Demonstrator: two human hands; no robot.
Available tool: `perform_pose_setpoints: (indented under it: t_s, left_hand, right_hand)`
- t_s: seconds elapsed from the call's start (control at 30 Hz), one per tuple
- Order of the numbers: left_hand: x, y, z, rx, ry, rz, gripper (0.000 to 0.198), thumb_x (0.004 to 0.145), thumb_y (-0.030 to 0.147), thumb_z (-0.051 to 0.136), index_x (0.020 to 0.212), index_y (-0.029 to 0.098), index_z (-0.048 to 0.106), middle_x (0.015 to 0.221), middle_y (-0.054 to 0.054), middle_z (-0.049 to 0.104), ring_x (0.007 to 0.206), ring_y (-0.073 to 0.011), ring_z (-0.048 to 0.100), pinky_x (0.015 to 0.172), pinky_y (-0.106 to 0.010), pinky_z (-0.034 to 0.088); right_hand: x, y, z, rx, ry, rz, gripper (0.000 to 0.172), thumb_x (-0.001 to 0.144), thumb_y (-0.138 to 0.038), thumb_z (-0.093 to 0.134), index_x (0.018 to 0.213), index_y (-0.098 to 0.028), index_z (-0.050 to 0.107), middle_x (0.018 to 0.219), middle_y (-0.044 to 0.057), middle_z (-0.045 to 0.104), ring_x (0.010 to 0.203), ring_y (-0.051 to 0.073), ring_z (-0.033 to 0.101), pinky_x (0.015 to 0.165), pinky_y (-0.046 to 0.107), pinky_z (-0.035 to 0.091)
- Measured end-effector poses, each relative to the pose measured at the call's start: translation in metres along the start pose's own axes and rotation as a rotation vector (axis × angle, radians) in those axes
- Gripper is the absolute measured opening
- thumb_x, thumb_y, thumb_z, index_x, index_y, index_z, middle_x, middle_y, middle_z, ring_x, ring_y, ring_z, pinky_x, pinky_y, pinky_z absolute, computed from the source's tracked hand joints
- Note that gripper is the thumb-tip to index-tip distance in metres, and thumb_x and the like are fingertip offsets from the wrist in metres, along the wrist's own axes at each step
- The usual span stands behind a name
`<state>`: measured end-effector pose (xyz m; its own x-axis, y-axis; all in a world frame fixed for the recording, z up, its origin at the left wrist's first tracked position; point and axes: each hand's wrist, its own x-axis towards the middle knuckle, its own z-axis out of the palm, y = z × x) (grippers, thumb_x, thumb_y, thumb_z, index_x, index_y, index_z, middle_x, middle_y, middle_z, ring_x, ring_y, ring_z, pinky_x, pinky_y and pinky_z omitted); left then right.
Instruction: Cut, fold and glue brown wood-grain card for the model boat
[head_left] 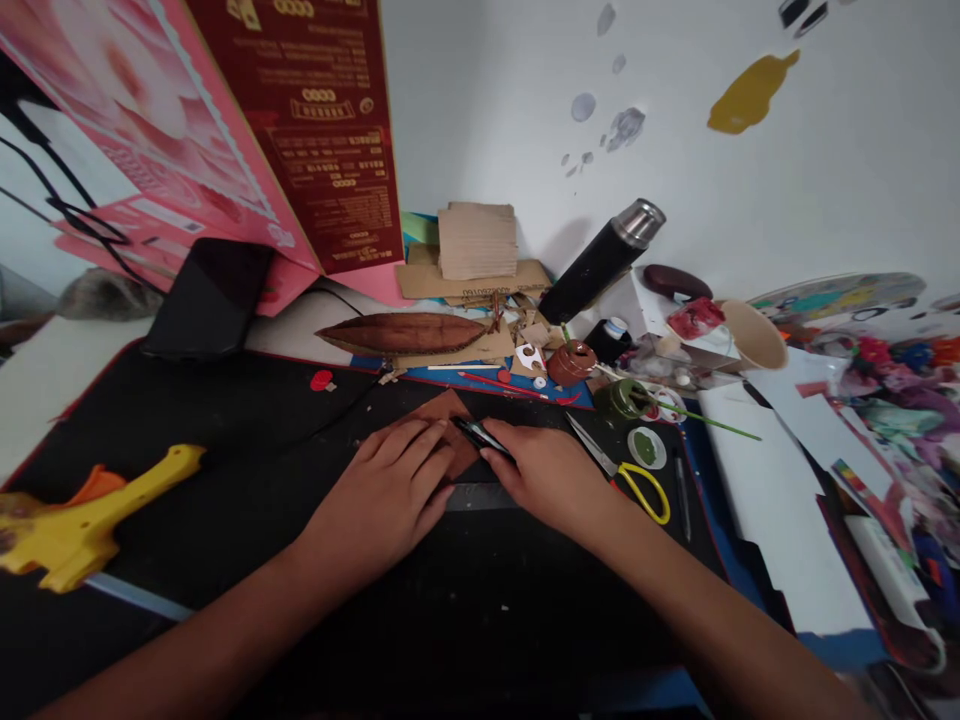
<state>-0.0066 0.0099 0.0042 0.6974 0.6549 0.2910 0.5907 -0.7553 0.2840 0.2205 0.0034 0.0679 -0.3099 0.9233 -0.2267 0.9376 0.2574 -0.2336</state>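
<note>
A small reddish-brown sheet [466,452] lies on the black mat, partly covered by my hands. My left hand [397,475] rests flat on its left side, fingers stretched out and holding nothing. In my right hand [536,465], closed fingers grip a slim black utility knife [476,434] that slants over the sheet. Its front end points up and left, close to my left fingertips; the blade is too small to make out. Just right of that hand lie scissors [637,485] with yellow handles.
Behind the hands are a brown boat-shaped piece [409,334], stacked cardboard [478,241], a tilted black flask [600,262] and paint jars [572,363]. A yellow glue gun [97,520] lies left, below a black phone [210,298]. White paper [780,500] and clutter occupy the right.
</note>
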Motion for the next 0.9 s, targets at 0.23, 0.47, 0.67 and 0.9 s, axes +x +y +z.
perform_pose_setpoints:
  t_s: [0.23, 0.47, 0.67, 0.9]
  left_hand:
    - [-0.0002, -0.0009, 0.0002, -0.042, 0.011, -0.007, 0.031, 0.100, 0.028, 0.058, 0.127, 0.016, 0.069, 0.141, -0.017, 0.067, 0.133, -0.0373, 0.058, 0.105, -0.055, 0.050]
    - [-0.0001, -0.0004, 0.0000, -0.018, 0.003, -0.007, 0.032, 0.101, 0.028, 0.056, 0.128, 0.016, 0.069, 0.142, -0.017, 0.067, 0.133, -0.0369, 0.058, 0.106, -0.055, 0.050]
    - [-0.0004, 0.0000, 0.0002, -0.047, 0.008, -0.018, 0.033, 0.100, 0.027, 0.058, 0.130, 0.017, 0.069, 0.142, -0.017, 0.066, 0.134, -0.0373, 0.058, 0.106, -0.055, 0.049]
    - [-0.0003, -0.0008, 0.0000, 0.003, 0.006, 0.008, 0.033, 0.102, 0.028, 0.054, 0.129, 0.015, 0.068, 0.141, -0.018, 0.067, 0.132, -0.0372, 0.058, 0.104, -0.055, 0.050]
  right_hand:
    - [0.0003, -0.0021, 0.0018, -0.020, 0.011, -0.010, 0.033, 0.103, -0.030, 0.050, 0.128, -0.017, 0.067, 0.098, 0.012, 0.080, 0.084, 0.027, 0.074, 0.070, 0.037, 0.050]
    - [0.0013, -0.0064, -0.0010, -0.054, -0.041, 0.027, 0.031, 0.104, -0.029, 0.052, 0.129, -0.017, 0.066, 0.103, 0.012, 0.080, 0.088, 0.028, 0.075, 0.073, 0.037, 0.051]
    - [0.0017, -0.0085, -0.0011, -0.071, -0.023, 0.026, 0.032, 0.103, -0.030, 0.052, 0.128, -0.017, 0.066, 0.101, 0.012, 0.080, 0.086, 0.028, 0.075, 0.070, 0.038, 0.051]
    - [0.0023, -0.0100, 0.0002, -0.098, -0.025, 0.024, 0.032, 0.103, -0.029, 0.051, 0.127, -0.016, 0.066, 0.098, 0.012, 0.079, 0.082, 0.027, 0.073, 0.066, 0.036, 0.047]
